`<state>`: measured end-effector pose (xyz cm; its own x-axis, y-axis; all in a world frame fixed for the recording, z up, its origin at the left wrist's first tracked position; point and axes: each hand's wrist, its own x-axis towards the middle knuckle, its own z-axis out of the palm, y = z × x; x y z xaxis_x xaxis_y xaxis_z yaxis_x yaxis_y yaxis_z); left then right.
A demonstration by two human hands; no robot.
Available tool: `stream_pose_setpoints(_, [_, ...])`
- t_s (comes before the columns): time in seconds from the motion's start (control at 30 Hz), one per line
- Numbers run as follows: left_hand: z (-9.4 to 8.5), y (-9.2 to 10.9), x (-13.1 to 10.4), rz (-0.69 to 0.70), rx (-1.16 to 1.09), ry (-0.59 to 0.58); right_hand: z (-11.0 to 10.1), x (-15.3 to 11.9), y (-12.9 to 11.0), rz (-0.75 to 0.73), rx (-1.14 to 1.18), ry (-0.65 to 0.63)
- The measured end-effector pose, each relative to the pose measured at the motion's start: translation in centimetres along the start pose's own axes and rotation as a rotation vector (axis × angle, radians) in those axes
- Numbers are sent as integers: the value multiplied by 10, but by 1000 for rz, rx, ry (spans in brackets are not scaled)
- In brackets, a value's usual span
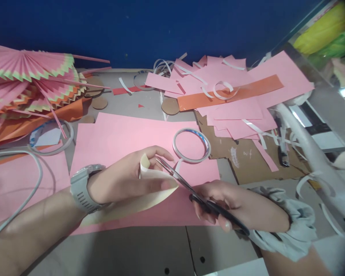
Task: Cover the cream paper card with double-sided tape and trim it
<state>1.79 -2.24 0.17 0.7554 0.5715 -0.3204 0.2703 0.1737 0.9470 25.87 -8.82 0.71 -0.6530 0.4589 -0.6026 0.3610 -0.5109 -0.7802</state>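
1. Left hand [126, 178], grey watch [82, 188] on the wrist, fingers closed on a cream paper strip [138, 191]; thumb on top near the strip's curled end, other fingers underneath.
2. Strip lies low over the big pink sheet [117, 138] at centre of the tabletop [138, 249], pointed tip facing right, toward the scissors.
3. Right hand [230, 203] with fingers curled shut through the black handles of the scissors [189, 186]; grey scrunchie [293, 222] on that wrist.
4. Scissor blades slightly apart, tips at the strip's upper edge just beside the left index finger; cannot tell if the blades actually bite the paper.
5. Tape roll [191, 145] flat on the pink sheet, just beyond the blades, not touching either hand.
6. Back right: pile of pink sheets [241, 99] with an orange strip [232, 94] across it and white curled offcuts on top.
7. Left edge: stack of folded paper fans [31, 80], pink with green and orange zigzag rims.
8. Brown cardboard [247, 157] right of the pink sheet; dark blue wall behind.
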Motion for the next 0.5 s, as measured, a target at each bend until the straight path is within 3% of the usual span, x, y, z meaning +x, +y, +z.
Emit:
stream_pose_setpoints(0.13, [1,3,0,-35,7,10,1,0,-1,7,-31,-8])
stream_pose_setpoints(0.5, [2,-2,-1,58,47,33,-1,0,-2,-66,-206,-13])
